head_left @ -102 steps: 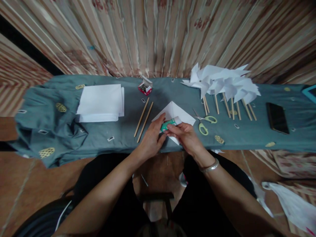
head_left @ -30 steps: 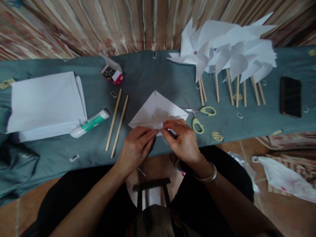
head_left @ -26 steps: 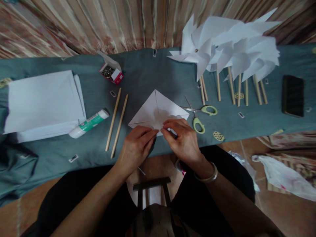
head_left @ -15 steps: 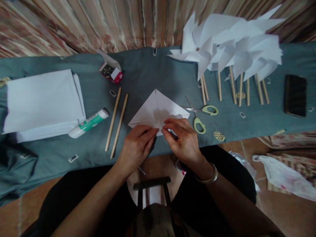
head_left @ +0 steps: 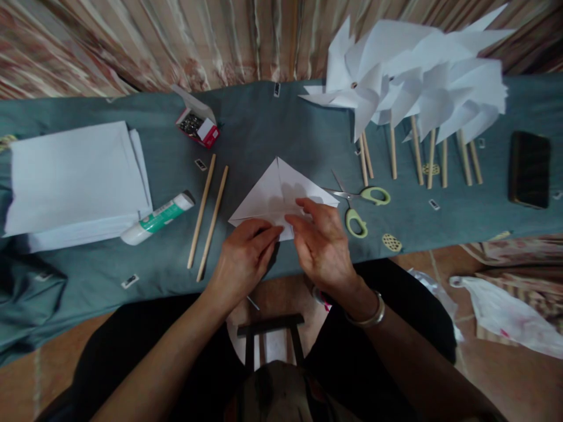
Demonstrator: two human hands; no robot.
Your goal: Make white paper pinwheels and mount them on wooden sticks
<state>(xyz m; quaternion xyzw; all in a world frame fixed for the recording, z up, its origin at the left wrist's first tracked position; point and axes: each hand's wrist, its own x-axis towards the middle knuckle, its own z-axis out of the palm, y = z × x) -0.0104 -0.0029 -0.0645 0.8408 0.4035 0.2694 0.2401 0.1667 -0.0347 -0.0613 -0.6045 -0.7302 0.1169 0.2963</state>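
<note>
While both hands work at the near edge of the bench (head_left: pixel 272 123), a white folded paper (head_left: pixel 268 196) lies flat on the blue-green cloth, close to the middle of that edge. The left hand (head_left: pixel 241 261) presses down on the near corner of the paper with its fingers curled and bent, pinning it to the cloth. The right hand (head_left: pixel 323 246) is open, with its fingers spread over the near right part of the paper, and the fingertips touch it. A silver bangle (head_left: pixel 367 313) sits on the right wrist.

Two wooden sticks (head_left: pixel 206 214) lie side by side just left of the paper. A glue tube (head_left: pixel 158 218) with a green label lies further left, touching a stack of white sheets (head_left: pixel 74 181) near the left end. A small red box (head_left: pixel 197 124) stands open toward the far edge. Green-handled scissors (head_left: pixel 358 205) lie just right of the paper. A bunch of white paper pinwheels (head_left: pixel 413 82) on sticks fills the far right part. A black phone (head_left: pixel 530 169) lies near the right end.
</note>
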